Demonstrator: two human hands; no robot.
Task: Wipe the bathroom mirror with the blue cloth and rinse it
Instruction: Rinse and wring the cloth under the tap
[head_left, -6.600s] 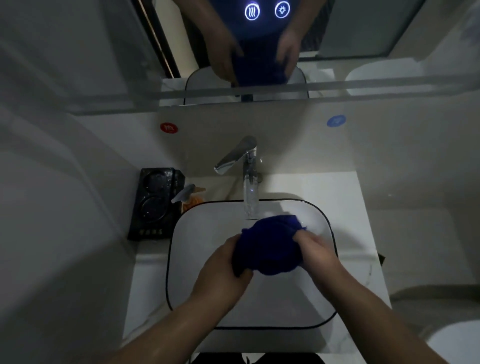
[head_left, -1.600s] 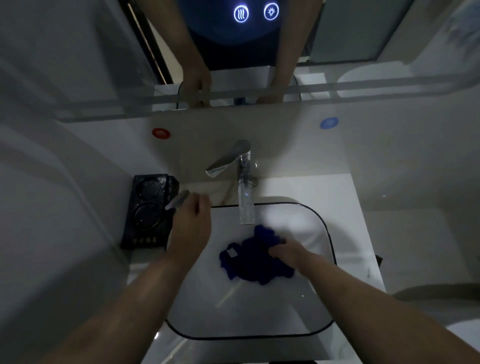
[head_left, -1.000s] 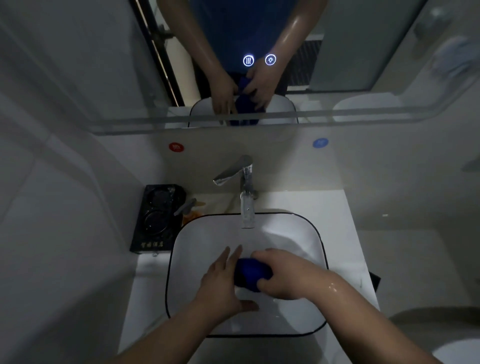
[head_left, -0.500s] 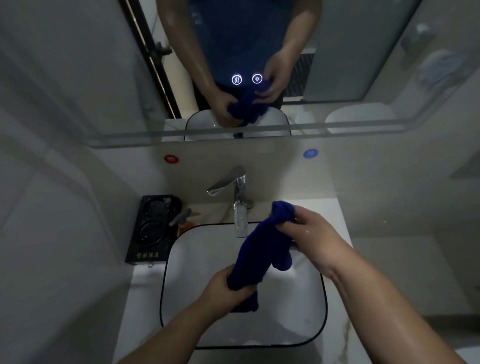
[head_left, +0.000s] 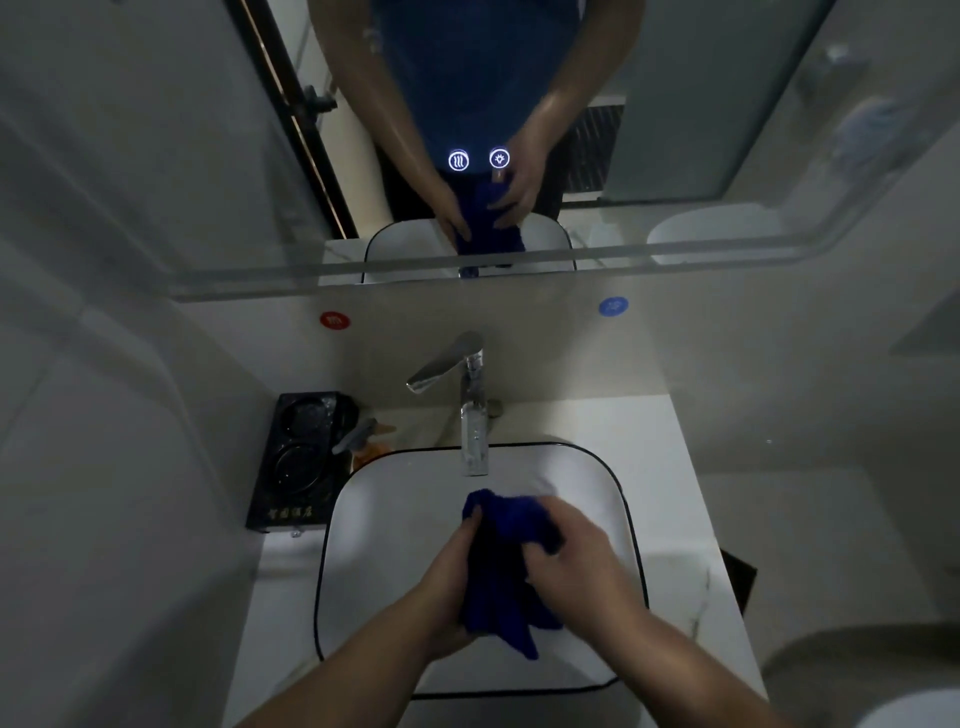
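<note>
The blue cloth (head_left: 501, 561) hangs bunched between both my hands, above the white sink basin (head_left: 379, 525). My left hand (head_left: 447, 592) grips its left side and my right hand (head_left: 576, 566) is closed over its right side. A loose end of the cloth dangles below the hands. The chrome tap (head_left: 470, 405) stands just behind the cloth, its spout over the basin; I cannot tell whether water runs. The mirror (head_left: 701, 119) fills the wall above and reflects both hands with the cloth.
A black tray (head_left: 301, 462) sits left of the basin, with a small orange-and-grey item (head_left: 366, 439) beside it. Two lit touch icons (head_left: 478, 159) glow on the mirror. Red (head_left: 334, 320) and blue (head_left: 613, 306) round stickers mark the wall. White counter (head_left: 670, 467) lies to the right.
My right hand has come down from near the tap to beside my left hand, so the stretched cloth is now bunched low over the basin.
</note>
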